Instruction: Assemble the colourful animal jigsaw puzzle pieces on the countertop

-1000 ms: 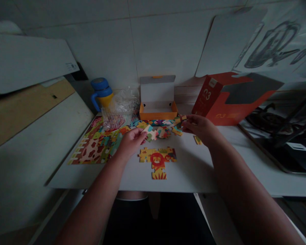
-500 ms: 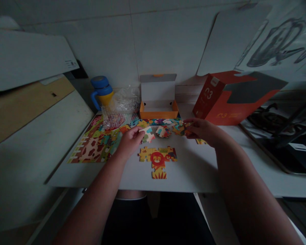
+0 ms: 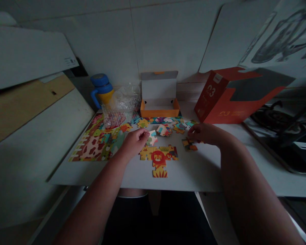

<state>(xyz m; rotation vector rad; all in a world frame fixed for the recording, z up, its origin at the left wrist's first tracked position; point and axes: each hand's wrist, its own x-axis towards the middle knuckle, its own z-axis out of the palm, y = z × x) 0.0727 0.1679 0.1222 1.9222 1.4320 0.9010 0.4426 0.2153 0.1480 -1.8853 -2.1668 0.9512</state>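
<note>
My left hand [image 3: 134, 141] pinches a pale jigsaw piece [image 3: 152, 137] just above the joined lion section [image 3: 158, 157] on the white table [image 3: 193, 170]. My right hand [image 3: 203, 133] rests knuckles up to the right, fingers curled over an orange and blue piece [image 3: 189, 145] that lies on the table. Several loose colourful pieces [image 3: 165, 126] are scattered behind both hands. A finished colourful puzzle sheet [image 3: 98, 143] lies at the left.
An open orange box [image 3: 159, 107] stands at the back, a large red carton [image 3: 229, 98] to its right. A blue and yellow bottle [image 3: 102, 90] and a clear plastic bag [image 3: 122, 103] sit back left. A dark gas stove [image 3: 283, 126] lies far right.
My right hand has come down and toward me from the loose pieces and set an orange and blue piece on the table. My left hand has lowered its piece toward the lion section.
</note>
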